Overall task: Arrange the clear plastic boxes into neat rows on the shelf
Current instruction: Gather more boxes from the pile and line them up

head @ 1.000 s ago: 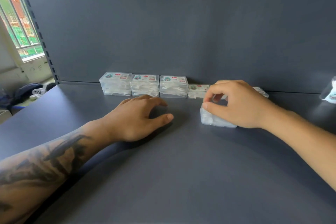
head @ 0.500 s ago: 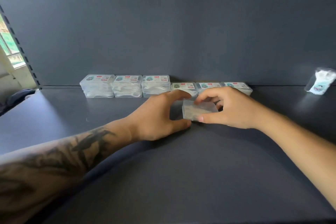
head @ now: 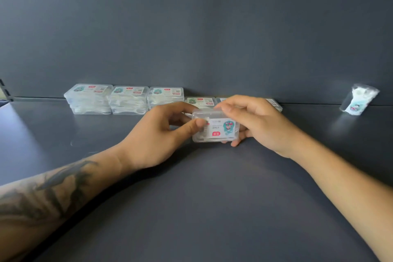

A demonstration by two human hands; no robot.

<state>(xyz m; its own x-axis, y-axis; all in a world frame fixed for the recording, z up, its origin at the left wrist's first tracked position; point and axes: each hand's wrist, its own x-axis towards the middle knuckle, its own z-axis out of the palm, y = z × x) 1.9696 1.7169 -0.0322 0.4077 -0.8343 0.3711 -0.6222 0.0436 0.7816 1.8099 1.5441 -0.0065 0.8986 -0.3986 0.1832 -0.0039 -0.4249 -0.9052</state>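
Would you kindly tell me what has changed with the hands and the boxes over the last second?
The left hand, flat on the shelf a second ago, has come over and now pinches the box that the right hand was already holding. The box has been lifted and turned, so its label faces the camera. The row of boxes along the back wall and the bag at far right stayed put.

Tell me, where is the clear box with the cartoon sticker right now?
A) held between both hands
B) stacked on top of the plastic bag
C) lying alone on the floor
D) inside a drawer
A: the left hand and the right hand both grip the clear box in front of the row at the back of the shelf.
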